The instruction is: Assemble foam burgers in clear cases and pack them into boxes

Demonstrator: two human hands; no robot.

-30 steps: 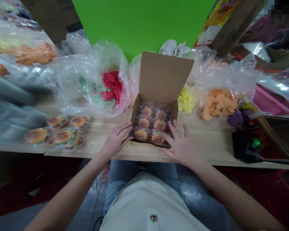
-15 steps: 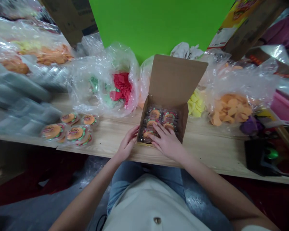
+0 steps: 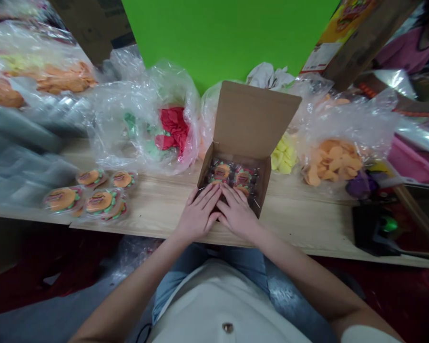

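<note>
An open cardboard box stands in front of me with its lid raised. Inside are several clear-packed toy burgers, orange on top with green and red edges. My left hand lies over the box's front left part, fingers stretched out flat on the contents. Beside it, my right hand rests on the front contents too, fingers extended and its fingertips close to the left ones. Both hands cover the front packs. More packed burgers sit on the table to the left.
Plastic bags with red and green pieces lie behind left. Yellow pieces and a bag of orange discs are at the right. Clear plastic trays stand far left. A green panel rises behind. At far right is a pink bin.
My left hand has moved from the box's left edge onto the contents, beside my right hand. The right hand stays over the front packs. The whole view has shifted slightly.
</note>
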